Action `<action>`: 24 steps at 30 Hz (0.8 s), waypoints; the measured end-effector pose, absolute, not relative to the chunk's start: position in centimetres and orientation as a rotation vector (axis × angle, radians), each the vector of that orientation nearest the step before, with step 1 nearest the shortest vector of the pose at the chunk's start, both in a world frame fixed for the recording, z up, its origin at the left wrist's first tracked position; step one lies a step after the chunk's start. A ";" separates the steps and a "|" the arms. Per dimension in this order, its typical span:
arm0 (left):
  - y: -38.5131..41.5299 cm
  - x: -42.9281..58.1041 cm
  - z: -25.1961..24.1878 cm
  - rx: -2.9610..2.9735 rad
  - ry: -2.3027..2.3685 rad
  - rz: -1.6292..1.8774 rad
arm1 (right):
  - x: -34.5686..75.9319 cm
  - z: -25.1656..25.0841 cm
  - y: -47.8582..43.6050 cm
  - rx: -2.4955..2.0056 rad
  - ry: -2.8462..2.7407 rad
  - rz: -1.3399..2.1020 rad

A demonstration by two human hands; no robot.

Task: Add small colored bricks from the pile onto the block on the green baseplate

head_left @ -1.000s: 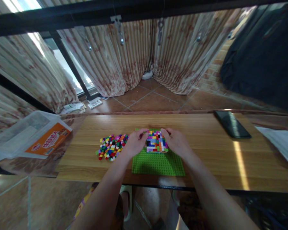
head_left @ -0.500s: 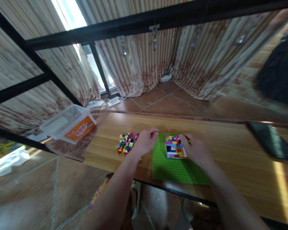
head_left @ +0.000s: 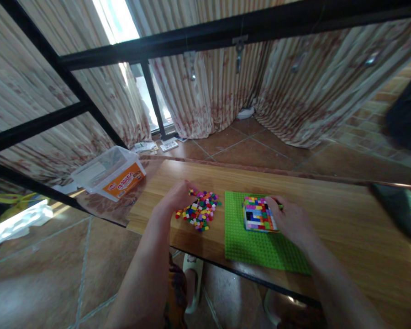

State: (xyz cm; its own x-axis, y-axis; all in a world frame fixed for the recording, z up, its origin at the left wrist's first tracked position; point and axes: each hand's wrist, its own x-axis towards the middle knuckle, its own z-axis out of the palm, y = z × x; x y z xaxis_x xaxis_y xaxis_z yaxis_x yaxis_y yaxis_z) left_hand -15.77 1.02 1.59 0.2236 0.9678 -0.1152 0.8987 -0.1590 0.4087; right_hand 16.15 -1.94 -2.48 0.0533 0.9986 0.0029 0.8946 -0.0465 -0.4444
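My left hand (head_left: 181, 195) is at the upper left edge of a pile of small coloured building bricks (head_left: 203, 209), its fingers bent down and mostly hidden. Whether it pinches a brick does not show. On the green baseplate (head_left: 246, 249) sits a low rectangular build of many-coloured bricks (head_left: 258, 217). My right hand (head_left: 289, 218) rests at the build's right edge, the thumb over its upper right corner. Between its thumb and fingers shows a small bright green brick (head_left: 280, 207).
The wooden table (head_left: 181, 171) bears a dark flat device (head_left: 397, 212) at the right. Beyond its left end stands a clear plastic box (head_left: 111, 169) with an orange label. A black metal frame (head_left: 192, 39) and striped curtains (head_left: 205, 100) are behind.
My left hand has moved left from the baseplate's edge to the far side of the brick pile, uncovering more of it. My right hand stays at the build. The view has shifted left.
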 end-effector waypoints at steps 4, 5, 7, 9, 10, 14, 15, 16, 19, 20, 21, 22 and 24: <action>0.8 -16.0 1.8 2.076 1.752 0.196 | 16.2 -2.7 -2.0 -1.963 -1.913 0.412; 0.7 -15.9 1.7 2.075 1.759 0.197 | 16.2 -2.7 -2.0 -1.961 -1.909 0.413; 0.7 -15.7 1.5 2.088 1.774 0.197 | 16.3 -2.8 -1.9 -1.969 -1.905 0.420; 0.8 -15.4 1.3 2.104 1.786 0.181 | 16.3 -2.7 -1.9 -1.973 -1.909 0.429; 0.9 -15.3 1.2 2.110 1.789 0.169 | 16.2 -2.7 -1.9 -1.976 -1.908 0.432; 1.1 -15.4 1.0 2.111 1.828 0.150 | 16.1 -2.5 -1.9 -1.993 -1.896 0.436; 1.2 -15.5 0.9 2.113 1.831 0.150 | 16.1 -2.4 -2.0 -1.993 -1.896 0.435; 1.2 -15.7 0.8 2.114 1.826 0.149 | 16.1 -2.4 -2.0 -1.989 -1.900 0.432; 1.2 -15.9 0.6 2.114 1.819 0.145 | 16.1 -2.5 -2.0 -1.957 -1.908 0.425; 1.2 -15.9 0.6 2.112 1.827 0.141 | 16.1 -2.5 -2.0 -1.947 -1.909 0.422; 1.2 -15.8 0.5 2.109 1.837 0.134 | 16.1 -2.6 -2.0 -1.941 -1.912 0.422; 1.2 -15.7 0.4 2.108 1.850 0.128 | 16.1 -2.6 -2.0 -1.939 -1.914 0.421; 1.2 -15.5 0.4 2.120 1.866 0.125 | 16.1 -2.5 -2.0 -1.946 -1.916 0.424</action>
